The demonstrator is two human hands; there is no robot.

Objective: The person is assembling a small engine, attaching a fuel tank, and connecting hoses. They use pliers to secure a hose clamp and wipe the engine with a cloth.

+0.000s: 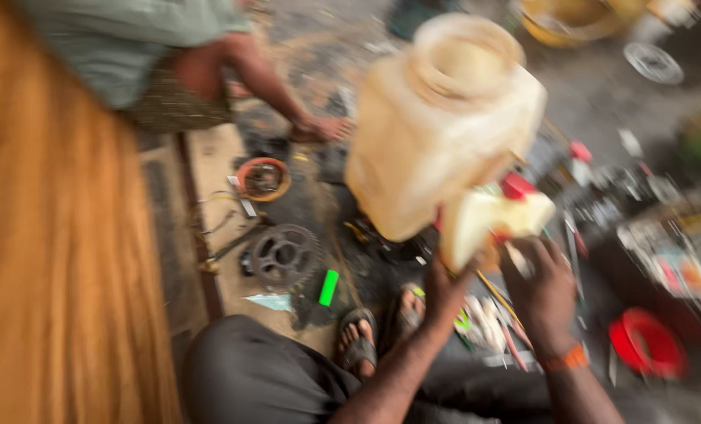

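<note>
One plastic jug (437, 126), two hands (496, 286)

Sprocket (285, 255), red ring (647, 342), scattered tools crowding floor around jug (437, 126)

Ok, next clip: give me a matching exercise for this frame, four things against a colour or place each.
Things:
1. plastic container
2. toothed sprocket
3. round lid
4. small strip

Descriptions:
A. bright green, on the ground near the sandalled foot
B. red, on the ground at the lower right
C. cream, open-mouthed, held up above the hands
D. dark metal, lying flat on the ground left of centre

Pairs: 1-C, 2-D, 3-B, 4-A.

The left hand and right hand both grip a pale wedge-shaped piece under the container; the frame is blurred.
</note>
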